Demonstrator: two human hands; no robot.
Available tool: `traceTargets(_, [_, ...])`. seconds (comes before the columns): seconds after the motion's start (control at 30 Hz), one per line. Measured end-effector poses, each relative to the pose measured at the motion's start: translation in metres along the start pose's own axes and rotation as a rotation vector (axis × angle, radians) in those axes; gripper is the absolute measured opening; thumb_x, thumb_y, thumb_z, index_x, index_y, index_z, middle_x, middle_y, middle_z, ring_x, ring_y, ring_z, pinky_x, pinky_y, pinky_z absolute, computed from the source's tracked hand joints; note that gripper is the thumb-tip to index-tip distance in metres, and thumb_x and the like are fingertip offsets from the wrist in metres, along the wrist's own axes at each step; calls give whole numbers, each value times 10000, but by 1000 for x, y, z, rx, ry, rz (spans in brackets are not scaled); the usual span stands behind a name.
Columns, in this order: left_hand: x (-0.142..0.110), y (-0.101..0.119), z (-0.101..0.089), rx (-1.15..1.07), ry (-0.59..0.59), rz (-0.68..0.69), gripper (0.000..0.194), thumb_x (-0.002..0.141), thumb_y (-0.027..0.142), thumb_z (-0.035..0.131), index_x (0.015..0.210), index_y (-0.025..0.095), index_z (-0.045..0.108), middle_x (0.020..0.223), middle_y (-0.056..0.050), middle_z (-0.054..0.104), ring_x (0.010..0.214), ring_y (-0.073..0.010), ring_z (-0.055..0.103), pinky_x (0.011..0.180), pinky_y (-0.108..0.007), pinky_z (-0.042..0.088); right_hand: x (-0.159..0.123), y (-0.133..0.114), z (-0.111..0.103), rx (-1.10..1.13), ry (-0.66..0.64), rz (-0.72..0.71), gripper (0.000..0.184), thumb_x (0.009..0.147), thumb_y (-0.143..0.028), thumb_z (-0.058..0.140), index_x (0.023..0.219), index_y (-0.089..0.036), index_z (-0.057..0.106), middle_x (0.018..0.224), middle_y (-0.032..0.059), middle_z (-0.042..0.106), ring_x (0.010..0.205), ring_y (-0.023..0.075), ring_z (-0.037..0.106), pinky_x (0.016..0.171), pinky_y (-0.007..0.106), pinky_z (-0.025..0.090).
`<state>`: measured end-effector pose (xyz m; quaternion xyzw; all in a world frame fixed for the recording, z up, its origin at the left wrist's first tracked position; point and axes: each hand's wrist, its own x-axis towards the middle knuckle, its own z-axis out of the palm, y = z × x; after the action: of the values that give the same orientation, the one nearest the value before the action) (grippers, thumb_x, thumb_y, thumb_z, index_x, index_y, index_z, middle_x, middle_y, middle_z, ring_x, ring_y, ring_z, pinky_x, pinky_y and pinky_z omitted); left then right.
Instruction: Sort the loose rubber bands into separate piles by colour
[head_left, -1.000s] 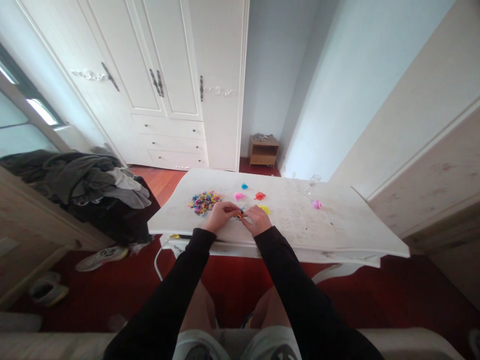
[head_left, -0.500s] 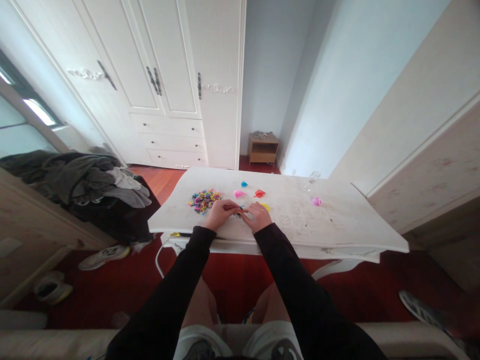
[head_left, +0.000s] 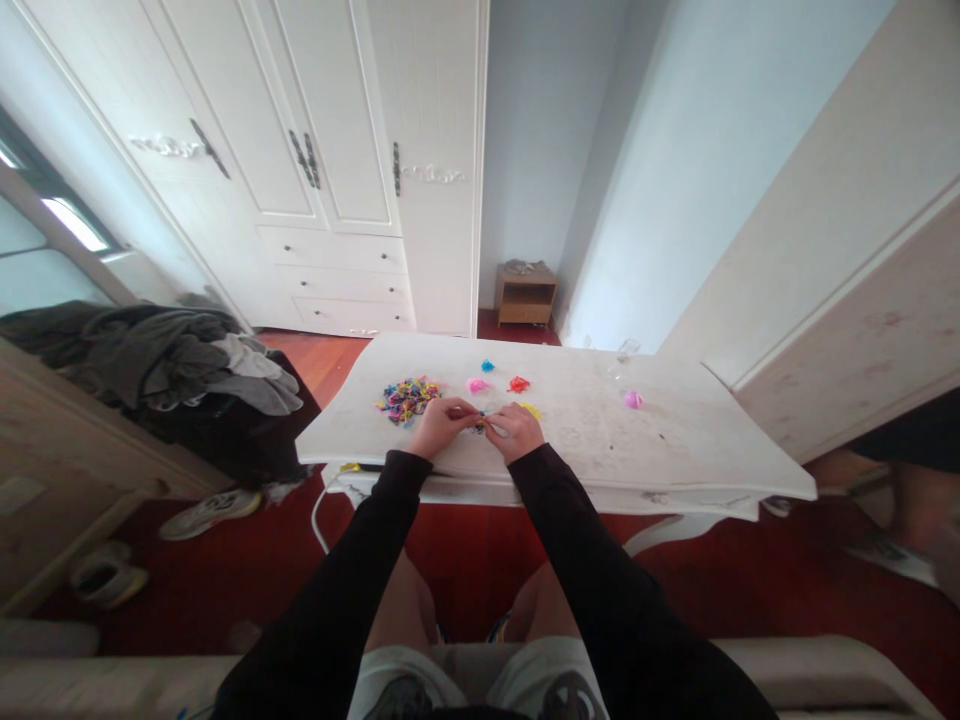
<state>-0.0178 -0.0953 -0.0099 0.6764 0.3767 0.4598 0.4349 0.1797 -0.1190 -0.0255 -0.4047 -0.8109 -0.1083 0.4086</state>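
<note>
My left hand (head_left: 441,424) and my right hand (head_left: 514,432) rest on the white table (head_left: 675,450), fingertips pinched together on a small dark-and-orange piece (head_left: 480,424) between them. A mixed pile of small coloured bands (head_left: 408,398) lies just left of my left hand. Beyond my hands lie small sorted heaps: pink (head_left: 475,385), blue (head_left: 487,366), red (head_left: 517,384), and yellow (head_left: 531,409) beside my right hand. A lone pink heap (head_left: 633,399) sits further right.
A small clear cup (head_left: 627,350) stands at the table's far edge. Dark clothes (head_left: 165,360) are heaped at left, with shoes (head_left: 210,512) on the red floor. Another person's legs (head_left: 900,500) show at far right. White wardrobe (head_left: 337,170) and a wooden nightstand (head_left: 526,296) stand behind.
My hands stay pinched together at the same spot. Another person has stepped in at the far right, where only a shoe showed half a second ago.
</note>
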Motion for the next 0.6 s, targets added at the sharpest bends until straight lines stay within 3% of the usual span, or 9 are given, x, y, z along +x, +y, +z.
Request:
traceTargets(0.2, [-1,2,0,-12,2,-13,274,714,359,825,812,115,748,794,-108,794,756,-242,768,714,-317,610,-1,2,-3,29,116,96,173,899,-237,621,769,-248,734,727,25,698,736,189,600,731,327,482])
traceTargets(0.33, [-1,2,0,-34,8,-26,269,718,355,820,817,119,739,822,-118,799,801,-258,776,752,-337,614,-7,23,-17,-46,202,281,174,876,-216,599,731,-227,696,744,41,708,778,212,602,805,357,480])
traceTargets(0.47, [0,0,0,-44,7,-37,260,718,350,820,809,121,736,815,-121,798,789,-259,776,732,-332,608,-21,52,-35,-144,170,459,141,837,-210,619,715,-208,690,772,60,723,803,228,592,820,372,451])
traceTargets(0.6, [0,-2,1,-53,15,-42,259,715,342,827,810,117,741,805,-122,795,776,-257,775,713,-317,601,-30,64,-41,-155,95,456,146,824,-237,643,688,-210,688,738,57,704,780,231,565,773,362,432])
